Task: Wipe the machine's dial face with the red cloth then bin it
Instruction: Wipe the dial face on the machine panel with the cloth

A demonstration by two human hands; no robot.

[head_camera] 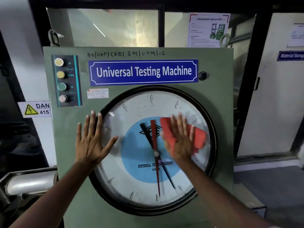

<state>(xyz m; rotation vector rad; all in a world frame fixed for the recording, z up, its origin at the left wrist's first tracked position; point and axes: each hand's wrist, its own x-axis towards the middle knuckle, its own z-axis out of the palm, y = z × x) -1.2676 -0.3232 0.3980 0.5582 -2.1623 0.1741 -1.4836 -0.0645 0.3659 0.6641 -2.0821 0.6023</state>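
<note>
This is a materials testing lab, the kind found in an engineering department: a green steel cabinet (213,96) carries a blue nameplate (143,71) reading "Universal Testing Machine", with an inventory code hand-lettered above it and a large round load dial (139,186) below. A strip of push buttons (65,80) marked UP, DOWN, ON and OFF sits at its upper left, and a yellow electrical danger sign (35,109) hangs on the wall beside it. Behind, a glazed partition holds a printed compression-test instruction sheet (208,30), and a blue door sign (291,55) reads "Material Storage".
</note>
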